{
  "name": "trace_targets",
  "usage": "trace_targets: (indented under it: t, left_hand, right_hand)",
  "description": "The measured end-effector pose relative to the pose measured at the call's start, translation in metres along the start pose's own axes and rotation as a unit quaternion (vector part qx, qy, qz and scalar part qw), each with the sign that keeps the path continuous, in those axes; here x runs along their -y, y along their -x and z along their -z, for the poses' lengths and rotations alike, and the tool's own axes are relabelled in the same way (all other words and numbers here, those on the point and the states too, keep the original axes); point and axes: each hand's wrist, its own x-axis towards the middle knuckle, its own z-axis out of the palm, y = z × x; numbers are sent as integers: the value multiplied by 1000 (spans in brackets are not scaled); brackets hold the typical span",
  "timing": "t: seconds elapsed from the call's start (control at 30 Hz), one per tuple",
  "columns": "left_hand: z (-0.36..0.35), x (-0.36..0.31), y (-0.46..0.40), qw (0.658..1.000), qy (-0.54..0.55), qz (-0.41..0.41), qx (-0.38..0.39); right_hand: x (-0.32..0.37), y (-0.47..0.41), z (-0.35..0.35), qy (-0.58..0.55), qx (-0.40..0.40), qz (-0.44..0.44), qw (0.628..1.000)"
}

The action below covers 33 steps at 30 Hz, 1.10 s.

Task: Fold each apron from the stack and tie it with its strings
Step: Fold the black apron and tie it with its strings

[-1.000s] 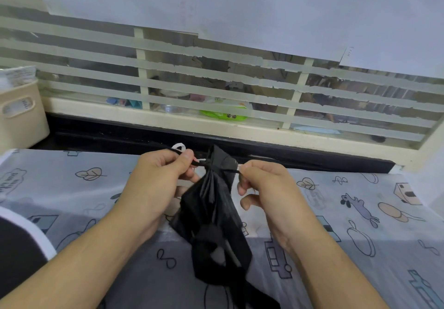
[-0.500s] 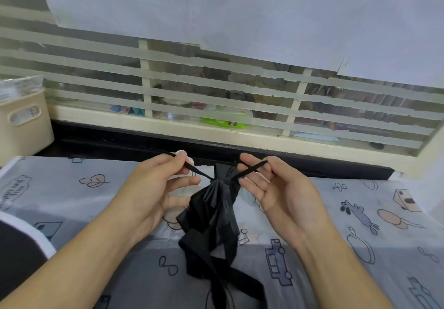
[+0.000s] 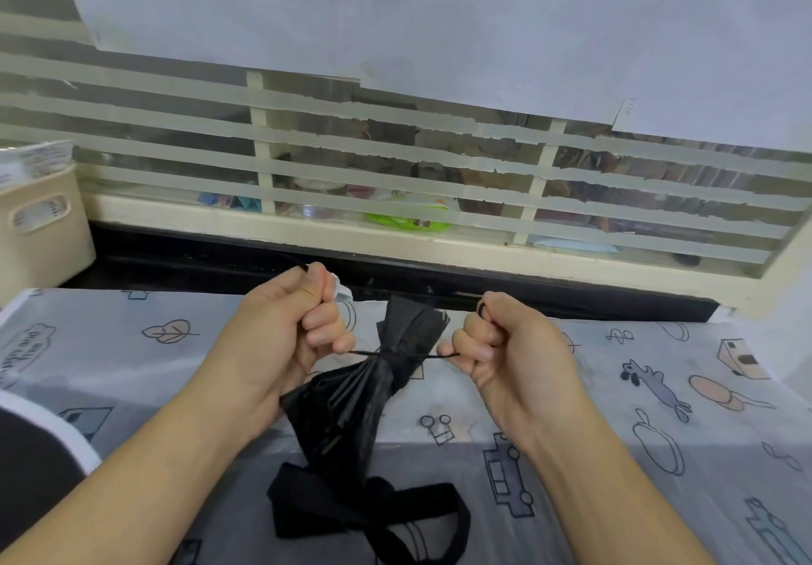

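A: Where does it stand?

B: The folded black fabric apron (image 3: pixel 351 393) is bunched into a bundle held just above the patterned plastic-covered surface (image 3: pixel 659 410), in the middle, near the person. A thin black string (image 3: pixel 364 352) runs around its upper part, cinching it. The left hand (image 3: pixel 281 336) has its grip clamped on the left string end, fingers curled tight; the right hand (image 3: pixel 505 345) is clamped on the right end, with string looped round a finger (image 3: pixel 482 310). The wide black strap (image 3: pixel 364 516) trails on the near surface.

A: What could go wrong?

B: I'd judge the string taut, so a hard outward pull could slide the wrap off the short fanned top. Easing off before the knot sets could let the folds spring open. The loop on the finger could snag on letting go.

A: Any writing?

B: Printed words at the surface's far left edge (image 3: pixel 26 347), too skewed to read reliably. The cream plastic basket (image 3: pixel 44 230) at far left holds printed packets, also illegible.
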Motion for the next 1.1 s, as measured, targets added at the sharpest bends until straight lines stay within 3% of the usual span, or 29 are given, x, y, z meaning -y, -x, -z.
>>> trace_targets:
  t: [0.1, 0.2, 0.37, 0.47, 0.6, 0.93, 1.0, 1.1]
  left_hand:
    - [-2, 5, 5, 996, -82, -2, 43]
    - [-5, 5, 10, 982, -169, -6, 86]
    - [-11, 4, 15, 933, -333, -29, 132]
    - [-14, 5, 20, 909, -372, -36, 186]
    - [-16, 5, 23, 904, -381, -32, 191]
    - [-18, 1, 26, 890, -405, -29, 208]
    - [-18, 1, 25, 900, -389, -24, 193]
    - [-12, 6, 18, 904, -405, -40, 127]
  right_hand:
    - [-4, 5, -4, 81, 23, 45, 995]
    - [-6, 10, -6, 135, 95, 89, 982]
    - [-14, 13, -9, 278, 166, 147, 934]
    - [-20, 14, -13, 322, 138, 155, 924]
    - [-23, 16, -13, 409, 91, 157, 895]
    - [-17, 13, -11, 371, 98, 165, 908]
    - [-16, 11, -10, 308, 92, 160, 933]
    - [-12, 10, -11, 120, 111, 103, 981]
